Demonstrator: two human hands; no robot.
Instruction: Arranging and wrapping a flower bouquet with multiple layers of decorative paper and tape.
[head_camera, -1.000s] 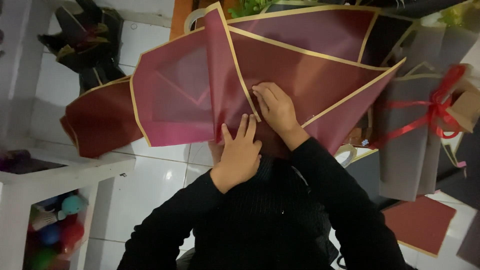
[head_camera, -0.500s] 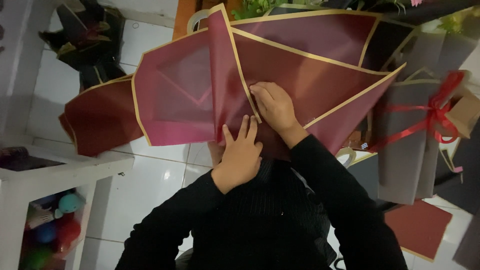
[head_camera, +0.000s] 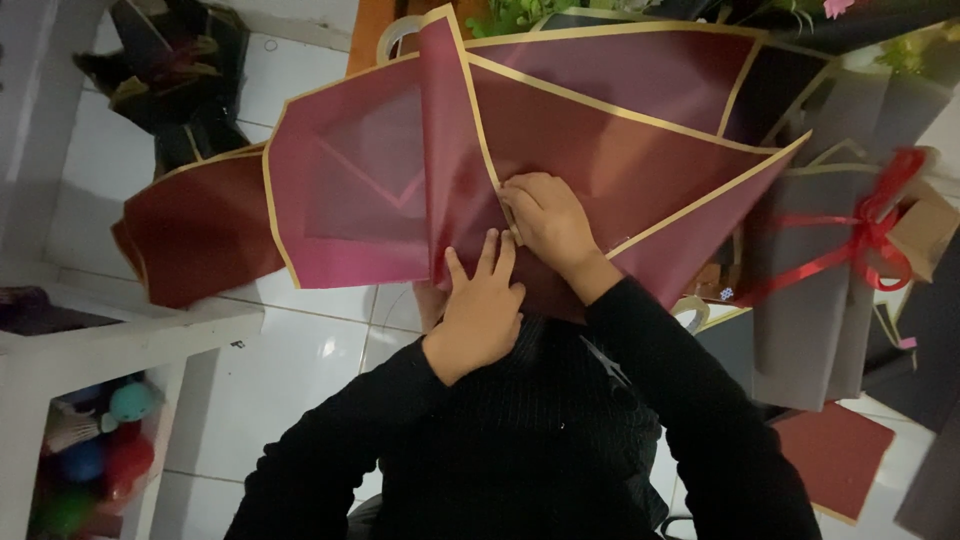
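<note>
Several dark red wrapping sheets (head_camera: 620, 130) with thin gold borders fan out in front of me, overlapping into a wide cone. One translucent pinkish sheet (head_camera: 350, 190) spreads to the left. My left hand (head_camera: 482, 305) lies flat with fingers apart, pressing the base of the folded sheets. My right hand (head_camera: 545, 215) is closed, pinching a fold of the red paper where the sheets meet. Both arms wear black sleeves.
A grey wrapped bundle (head_camera: 810, 290) tied with a red ribbon (head_camera: 865, 240) lies at the right. Another red sheet (head_camera: 195, 225) droops at the left above the white tiled floor (head_camera: 280, 370). A white shelf (head_camera: 120, 335) holds coloured balls (head_camera: 100, 460). Tape roll (head_camera: 400, 35) and greenery sit at top.
The view and hands have barely shifted. My right hand stays on the fold and my left hand keeps pressing the base.
</note>
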